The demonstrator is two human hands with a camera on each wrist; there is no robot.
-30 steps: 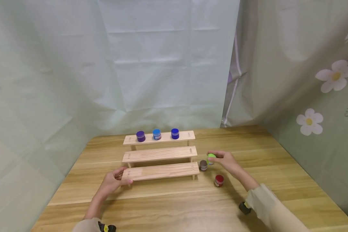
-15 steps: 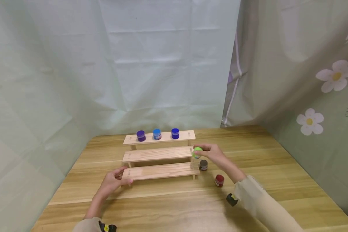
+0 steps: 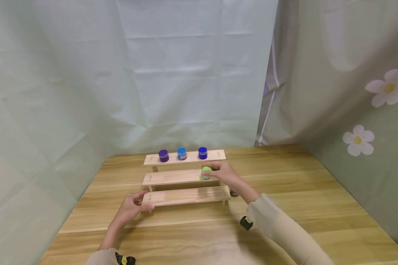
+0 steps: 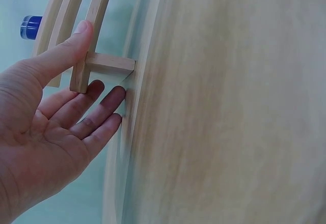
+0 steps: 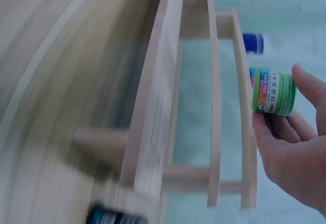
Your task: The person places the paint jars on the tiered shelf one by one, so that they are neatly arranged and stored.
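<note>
My right hand (image 3: pixel 228 176) pinches a green paint jar (image 5: pixel 273 92) between thumb and fingers, over the right half of the rack's middle shelf (image 3: pixel 172 177). In the right wrist view the jar's label faces the camera. My left hand (image 3: pixel 128 210) holds the left end of the front shelf (image 3: pixel 185 196) of the three-tier wooden rack. Its thumb lies against the shelf in the left wrist view, with the other fingers round the end. On the top shelf (image 3: pixel 152 159) stand a purple jar (image 3: pixel 164 156), a light blue jar (image 3: pixel 182 154) and a dark blue jar (image 3: pixel 202 153).
A dark grey-brown jar (image 3: pixel 234 193) stands on the wooden table (image 3: pixel 192 235) beside the rack's right end, partly hidden by my right wrist. A pale cloth (image 3: pixel 185 73) hangs behind the table, and a flowered one (image 3: pixel 378 110) on the right.
My right hand has carried the green jar leftward from beside the rack to over the middle shelf. The red jar is now hidden by my right arm. My left hand stays in place.
</note>
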